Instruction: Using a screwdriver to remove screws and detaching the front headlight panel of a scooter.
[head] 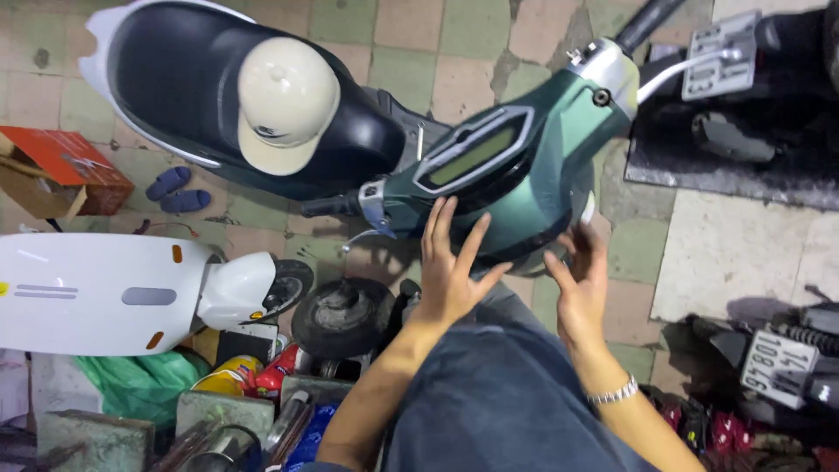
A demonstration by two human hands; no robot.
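The green scooter head cover sits straight ahead of me, just above both hands, its long axis slanting from the left grip at lower left up to the right grip at upper right. My left hand lies flat on its lower edge, fingers spread, gripping nothing. My right hand cups the underside edge, loose, equally near. One display panel, one cream cap on the black seat, two blue slippers beyond.
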